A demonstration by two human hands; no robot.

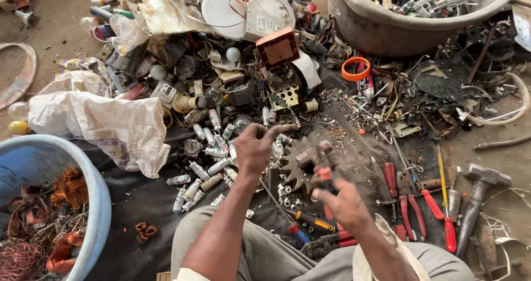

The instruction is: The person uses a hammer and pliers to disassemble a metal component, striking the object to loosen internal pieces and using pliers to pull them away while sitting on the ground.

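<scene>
My left hand (pixel 253 148) is closed around a small tube-like metal part (pixel 281 129) whose end sticks out to the right. My right hand (pixel 342 201) grips a red-handled hammer (pixel 315 160), whose metal head hangs over a large toothed gear (pixel 296 167) lying on the dark mat. The hammer head is blurred. Several small grey cylinders (pixel 202 170) lie scattered on the mat just left of my left hand.
A blue tub (pixel 102 203) with copper wire sits at the lower left, and a white sack (pixel 105 123) lies beside it. A pile of electronic scrap (pixel 232 54) lies ahead, a large grey tub (pixel 387 26) behind. Red-handled pliers (pixel 412 201) and a hammer (pixel 478 195) lie at the right.
</scene>
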